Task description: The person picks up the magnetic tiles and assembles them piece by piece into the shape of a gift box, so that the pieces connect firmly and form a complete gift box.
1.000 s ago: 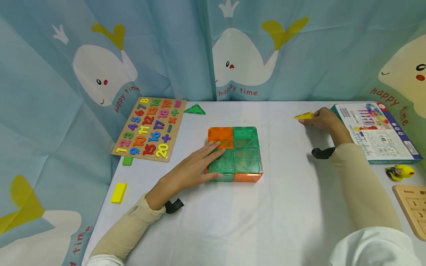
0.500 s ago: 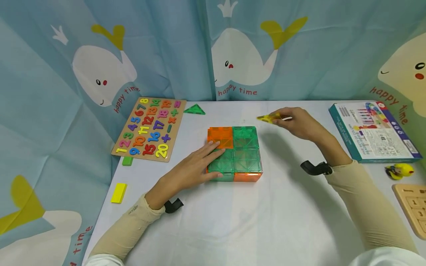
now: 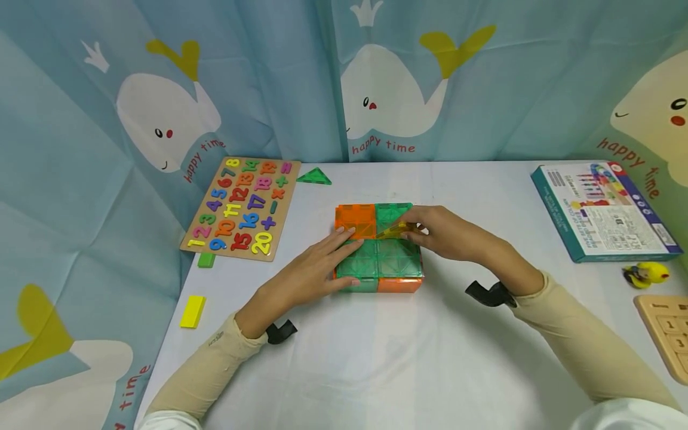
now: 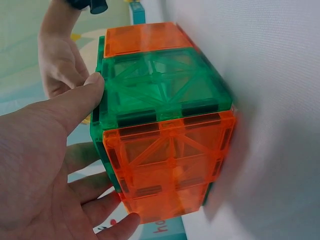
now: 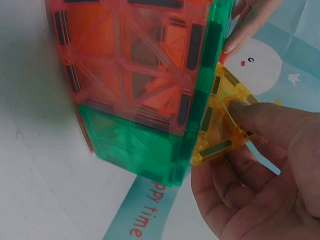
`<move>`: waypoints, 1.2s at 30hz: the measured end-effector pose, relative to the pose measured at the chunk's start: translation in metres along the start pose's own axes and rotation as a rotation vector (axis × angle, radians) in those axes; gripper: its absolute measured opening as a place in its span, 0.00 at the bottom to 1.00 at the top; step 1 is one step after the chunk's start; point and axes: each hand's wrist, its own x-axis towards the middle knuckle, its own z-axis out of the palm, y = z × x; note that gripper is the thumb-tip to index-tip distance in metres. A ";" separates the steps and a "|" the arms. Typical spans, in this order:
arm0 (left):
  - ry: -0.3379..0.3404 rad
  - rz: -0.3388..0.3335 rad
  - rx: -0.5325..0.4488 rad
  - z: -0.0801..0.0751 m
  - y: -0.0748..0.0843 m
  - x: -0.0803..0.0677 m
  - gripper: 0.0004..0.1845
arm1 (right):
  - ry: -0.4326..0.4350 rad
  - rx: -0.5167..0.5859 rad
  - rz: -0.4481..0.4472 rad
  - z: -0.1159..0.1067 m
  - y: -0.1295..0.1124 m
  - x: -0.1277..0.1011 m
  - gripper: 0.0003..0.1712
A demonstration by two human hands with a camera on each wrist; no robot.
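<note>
At the left side of the white table [image 3: 376, 358], a wooden number puzzle board [image 3: 242, 206] is lying, with a small green block [image 3: 206, 260] and a yellow block [image 3: 192, 311] near its front and a green triangle tile [image 3: 315, 177] just behind it.

The left hand [image 3: 309, 272] is lying flat and relaxed on the left part of the magnetic tile box [image 3: 379, 248], which is standing in the middle of the table; its straight fingers are pressing on the top and its thumb is touching the near edge. This hand is holding nothing, only steadying the box.

The right hand [image 3: 443, 232] is pinching a yellow triangle tile [image 3: 395, 229] between thumb and fingers and is putting it against the top of the box, edge to edge. In my judgement the tile should be kept level and its edge lined up with the square's edge, while the left hand is keeping the box from sliding.

Further right a printed toy box [image 3: 602, 212], a small yellow toy [image 3: 645, 276] and another wooden board [image 3: 666, 334] are lying
</note>
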 end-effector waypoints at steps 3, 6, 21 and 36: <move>-0.006 -0.002 0.000 0.000 0.000 0.001 0.43 | -0.010 -0.012 -0.010 -0.001 0.002 -0.001 0.09; -0.007 -0.003 0.002 -0.001 0.000 0.001 0.43 | -0.007 -0.016 -0.012 -0.002 0.003 -0.003 0.07; 0.003 -0.022 -0.020 -0.004 -0.001 0.000 0.42 | -0.051 0.145 0.213 -0.043 0.041 -0.007 0.25; 0.261 -0.296 -0.142 -0.032 -0.091 0.062 0.27 | -0.063 0.393 0.231 0.001 0.074 0.023 0.28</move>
